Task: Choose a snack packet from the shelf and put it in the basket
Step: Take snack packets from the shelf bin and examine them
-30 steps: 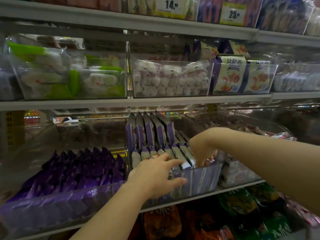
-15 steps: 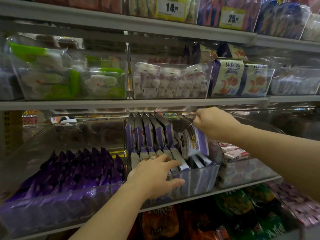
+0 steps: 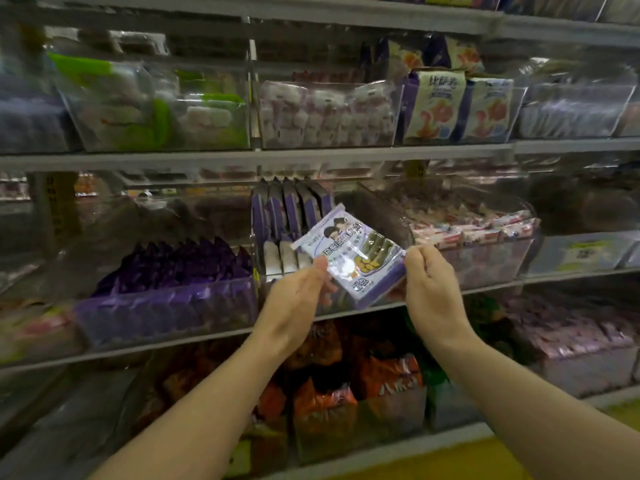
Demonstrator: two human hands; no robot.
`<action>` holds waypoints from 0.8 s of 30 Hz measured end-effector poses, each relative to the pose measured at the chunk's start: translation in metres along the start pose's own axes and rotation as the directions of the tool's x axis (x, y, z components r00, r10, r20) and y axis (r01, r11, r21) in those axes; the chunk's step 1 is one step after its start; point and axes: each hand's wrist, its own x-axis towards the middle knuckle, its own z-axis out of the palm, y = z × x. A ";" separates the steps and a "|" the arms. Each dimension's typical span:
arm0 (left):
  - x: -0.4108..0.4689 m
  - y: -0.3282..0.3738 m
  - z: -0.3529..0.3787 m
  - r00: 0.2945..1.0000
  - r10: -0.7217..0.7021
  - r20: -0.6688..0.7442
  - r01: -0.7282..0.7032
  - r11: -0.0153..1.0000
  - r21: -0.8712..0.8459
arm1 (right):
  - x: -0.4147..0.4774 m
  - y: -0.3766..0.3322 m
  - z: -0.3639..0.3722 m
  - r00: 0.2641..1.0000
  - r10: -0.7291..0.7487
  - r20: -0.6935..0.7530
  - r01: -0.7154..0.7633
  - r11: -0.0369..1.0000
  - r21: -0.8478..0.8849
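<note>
My right hand (image 3: 433,292) and left hand (image 3: 294,299) pinch the snack packet (image 3: 349,258) by opposite edges, before the shelf (image 3: 138,160). Light, slippery (I judge); grip seams.

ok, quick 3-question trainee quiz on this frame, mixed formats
1. True or false: the snack packet lies inside a bin.
2. Of the left hand and right hand, which holds the packet? A) left only B) right only C) both
3. Short answer: is the basket in view?

Key: 1 false, it is held up in front of the shelf; 2 C, each hand pinches one side; 3 no.
</note>
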 end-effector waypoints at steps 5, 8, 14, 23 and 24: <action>-0.049 -0.024 0.002 0.963 -0.249 0.099 0.268 0.895 -0.358 | -0.072 0.041 0.016 0.940 0.143 0.308 -0.181 0.979 0.099; -0.079 -0.047 -0.009 0.959 -0.273 0.077 0.283 0.920 -0.271 | -0.094 0.061 0.022 0.874 0.237 0.424 -0.303 0.948 0.094; -0.140 -0.092 -0.011 0.908 -0.276 0.315 0.302 0.952 -0.037 | -0.120 0.082 0.032 0.618 0.441 0.651 -0.652 0.750 0.111; -0.161 -0.124 0.020 0.916 -0.333 0.223 0.385 0.886 -0.258 | -0.147 0.110 0.029 0.527 0.477 0.703 -0.805 0.546 0.233; -0.159 -0.123 0.020 0.912 -0.368 0.178 0.407 0.863 -0.299 | -0.151 0.110 0.031 0.514 0.479 0.712 -0.809 0.547 0.216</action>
